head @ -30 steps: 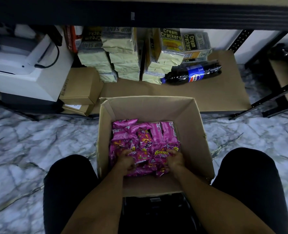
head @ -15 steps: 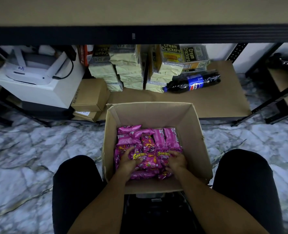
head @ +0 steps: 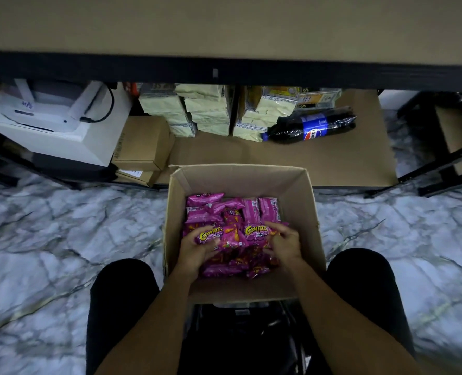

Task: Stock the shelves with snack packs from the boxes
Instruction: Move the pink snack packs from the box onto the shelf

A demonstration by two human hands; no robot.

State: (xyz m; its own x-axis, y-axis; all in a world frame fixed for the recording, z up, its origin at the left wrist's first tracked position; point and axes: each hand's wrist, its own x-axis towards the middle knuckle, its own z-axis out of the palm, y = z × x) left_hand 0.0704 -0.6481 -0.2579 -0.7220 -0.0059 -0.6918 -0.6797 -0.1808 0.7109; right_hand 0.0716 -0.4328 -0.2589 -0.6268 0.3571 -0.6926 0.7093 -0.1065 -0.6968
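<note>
1. Two hands, both inside an open cardboard box [head: 302, 212] that stands on the marble-pattern floor [head: 62, 239] between the person's knees.
2. Left hand [head: 194, 251]: fingers curled round the near-left side of a bunch of pink snack packs [head: 232, 236], thumb lying across a pack printed "Cornitoz".
3. Right hand [head: 284, 243]: fingers curled over the right side of the same bunch, gripping it. The hands sit apart, with the packs between them.
4. Snack packs, pink foil with yellow lettering: a heap fills the floor of the box; the held packs lie at the near end, and further packs stand on edge at the far end, untouched.
5. Lower shelf board [head: 332, 163], brown, just beyond the box: carries stacks of pale cracker packs [head: 205, 115] at the back and one dark cola bottle [head: 311, 128] lying on its side, to their right.
6. Small brown cartons [head: 143, 142], stacked, at the left end of that shelf.
7. White box [head: 70, 142] with a white device on top, left of the cartons.
8. Upper shelf [head: 224, 25], brown board with a dark front rail, across the top of the view.
</note>
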